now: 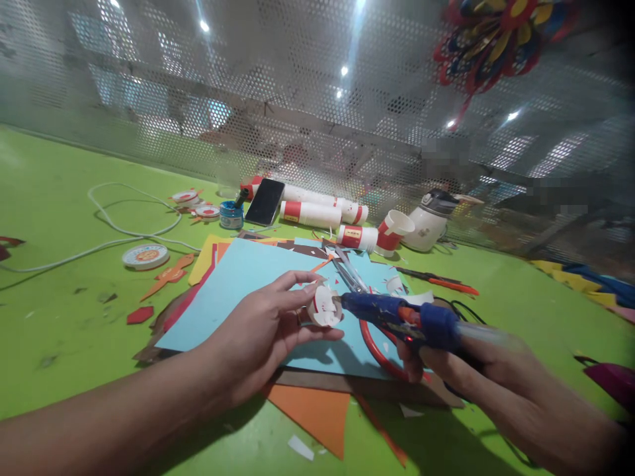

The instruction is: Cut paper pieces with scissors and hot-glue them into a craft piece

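Note:
My left hand (262,330) has its fingers curled round a small white paper cup piece (325,306) with a red edge, held above light blue paper (223,291). A blue hot glue gun (401,316) is gripped in my right hand (476,363); its nozzle points left and meets, or nearly meets, the right side of the cup piece. A clear glue stick sticks out of its back, and a small red light shows on it. Scissors (380,350) with red handles lie on the blue paper, partly hidden under the glue gun.
Behind the paper stack are a phone (265,201), a blue jar (231,215), stacked paper cups (311,215), an upright cup (393,231) and a white kettle (429,221). A white cable (133,236) and a round lid (145,256) lie left; a black-and-orange cutter (439,280) lies right.

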{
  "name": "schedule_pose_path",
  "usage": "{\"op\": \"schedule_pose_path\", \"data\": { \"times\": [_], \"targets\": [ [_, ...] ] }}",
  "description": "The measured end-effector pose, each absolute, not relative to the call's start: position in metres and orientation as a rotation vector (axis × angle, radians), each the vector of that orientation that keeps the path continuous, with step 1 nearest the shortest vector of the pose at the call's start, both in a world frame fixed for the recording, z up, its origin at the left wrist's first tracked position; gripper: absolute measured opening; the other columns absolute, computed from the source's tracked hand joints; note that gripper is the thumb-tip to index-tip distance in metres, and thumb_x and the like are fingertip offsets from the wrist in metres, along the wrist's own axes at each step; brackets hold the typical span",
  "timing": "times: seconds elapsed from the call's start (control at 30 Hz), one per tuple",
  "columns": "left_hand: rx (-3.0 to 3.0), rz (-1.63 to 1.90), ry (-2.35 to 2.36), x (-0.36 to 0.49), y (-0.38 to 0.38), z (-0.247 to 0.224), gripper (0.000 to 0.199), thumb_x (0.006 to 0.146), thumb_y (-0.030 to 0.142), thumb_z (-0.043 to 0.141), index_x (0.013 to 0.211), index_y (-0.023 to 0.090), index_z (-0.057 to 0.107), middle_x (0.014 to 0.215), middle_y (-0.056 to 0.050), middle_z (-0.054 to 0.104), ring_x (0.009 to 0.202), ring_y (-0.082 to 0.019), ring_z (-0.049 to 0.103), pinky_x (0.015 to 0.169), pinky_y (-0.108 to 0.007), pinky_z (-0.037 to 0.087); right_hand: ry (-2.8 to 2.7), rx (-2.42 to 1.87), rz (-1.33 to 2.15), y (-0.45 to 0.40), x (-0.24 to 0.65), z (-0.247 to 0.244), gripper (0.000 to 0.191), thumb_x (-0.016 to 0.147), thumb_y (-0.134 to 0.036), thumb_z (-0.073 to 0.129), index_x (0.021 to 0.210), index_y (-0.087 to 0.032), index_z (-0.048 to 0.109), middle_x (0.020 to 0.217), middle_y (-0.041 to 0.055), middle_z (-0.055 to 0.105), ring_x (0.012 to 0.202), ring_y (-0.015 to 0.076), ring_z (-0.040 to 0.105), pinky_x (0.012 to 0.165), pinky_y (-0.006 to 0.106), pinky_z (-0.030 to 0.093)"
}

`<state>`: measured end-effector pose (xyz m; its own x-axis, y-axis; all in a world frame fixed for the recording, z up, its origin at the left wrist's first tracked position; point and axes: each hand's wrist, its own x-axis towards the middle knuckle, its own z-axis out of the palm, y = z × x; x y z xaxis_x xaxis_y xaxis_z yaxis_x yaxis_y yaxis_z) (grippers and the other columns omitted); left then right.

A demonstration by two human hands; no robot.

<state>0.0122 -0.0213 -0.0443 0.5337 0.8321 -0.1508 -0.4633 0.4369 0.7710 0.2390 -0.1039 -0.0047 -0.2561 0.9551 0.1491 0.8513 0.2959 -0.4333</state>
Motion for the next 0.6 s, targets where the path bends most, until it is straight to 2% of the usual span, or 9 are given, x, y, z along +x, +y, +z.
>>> {"op": "schedule_pose_path", "data": {
  "times": [0.3,0.6],
  "targets": [
    [0.743,0.848,0.576,0.0117,-0.0215,-0.0436,0.015,0.088,0.013,0.050,0.103,0.013,0.053,0.088,-0.009,0.062,0.079,-0.018,0.062,0.082,-0.044,0.057,-2.169,-1.603,0.465,-0.1023,0.2345,-0.0045,0.035,0.095,-0.040,0.039,0.074,-0.021,0.059,0.067,0.0004,0.060,0.056,0.0132,0.051,0.050,0.022,0.039],
    [0.775,0.851,0.564,0.0116,-0.0234,-0.0434,0.016,0.087,0.014,0.051,0.103,0.013,0.055,0.089,-0.010,0.063,0.080,-0.019,0.063,0.080,-0.041,0.057,-2.191,-1.610,0.436,-0.1026,0.2357,-0.0053,0.032,0.095,-0.038,0.040,0.078,-0.022,0.063,0.066,-0.0001,0.059,0.054,0.0135,0.048,0.047,0.024,0.036]
  ]
}}
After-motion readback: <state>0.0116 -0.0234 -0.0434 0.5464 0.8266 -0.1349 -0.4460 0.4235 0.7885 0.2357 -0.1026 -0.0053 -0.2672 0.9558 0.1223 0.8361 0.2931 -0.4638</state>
